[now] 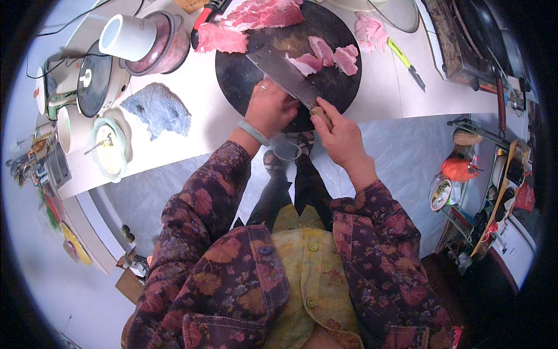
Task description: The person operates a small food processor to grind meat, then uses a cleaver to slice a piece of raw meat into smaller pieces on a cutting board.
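My right hand [346, 137] grips the wooden handle of a cleaver [283, 74]. The broad blade slants up and left over a round dark chopping board [237, 83]. Close against the blade's near side is my left hand [272, 102], fingers curled; whether anything is in them is hidden. Beyond the blade lie cut meat pieces: one partly behind it [308, 64], a second [321, 51] and a third [346, 59]. A large slab of raw meat [266, 15] rests on the board's far edge, with a flatter piece [221, 38] overhanging to the left.
Left on the counter are a blue-grey cloth [161, 111], a lidded pot [168, 48] and an oval green-rimmed dish [122, 163]. To the right lie a pink cloth-like item [370, 31], a yellow-green-handled knife [403, 59] and a gas stove [466, 48]. A red-and-black-handled tool [204, 19] is behind.
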Action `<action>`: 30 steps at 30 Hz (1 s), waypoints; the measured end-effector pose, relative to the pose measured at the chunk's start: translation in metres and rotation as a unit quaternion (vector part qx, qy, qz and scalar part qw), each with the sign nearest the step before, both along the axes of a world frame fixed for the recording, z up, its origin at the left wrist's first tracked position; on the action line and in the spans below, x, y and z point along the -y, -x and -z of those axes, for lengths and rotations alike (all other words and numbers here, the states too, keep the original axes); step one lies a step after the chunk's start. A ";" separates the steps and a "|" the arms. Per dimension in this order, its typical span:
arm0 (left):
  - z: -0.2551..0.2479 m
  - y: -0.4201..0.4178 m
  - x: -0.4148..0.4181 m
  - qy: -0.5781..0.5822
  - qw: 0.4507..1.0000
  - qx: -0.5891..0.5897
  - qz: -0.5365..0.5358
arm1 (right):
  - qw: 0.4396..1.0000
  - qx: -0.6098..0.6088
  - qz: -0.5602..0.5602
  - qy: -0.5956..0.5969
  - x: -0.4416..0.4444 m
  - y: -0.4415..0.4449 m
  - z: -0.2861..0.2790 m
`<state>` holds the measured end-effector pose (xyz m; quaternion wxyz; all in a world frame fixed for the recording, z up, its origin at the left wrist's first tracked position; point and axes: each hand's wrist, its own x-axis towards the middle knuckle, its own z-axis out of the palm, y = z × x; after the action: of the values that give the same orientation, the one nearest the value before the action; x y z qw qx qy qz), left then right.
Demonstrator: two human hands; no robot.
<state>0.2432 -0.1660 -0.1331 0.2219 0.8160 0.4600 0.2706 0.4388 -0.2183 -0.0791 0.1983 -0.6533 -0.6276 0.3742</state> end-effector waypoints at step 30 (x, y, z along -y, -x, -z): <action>0.004 0.002 0.016 -0.033 0.996 0.088 0.008 | 0.986 0.111 -0.092 -0.078 -0.004 -0.019 0.019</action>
<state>0.2408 -0.1823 -0.1376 0.2366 0.7995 0.4228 0.3550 0.4579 -0.2143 -0.0983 0.1423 -0.6129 -0.7303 0.2659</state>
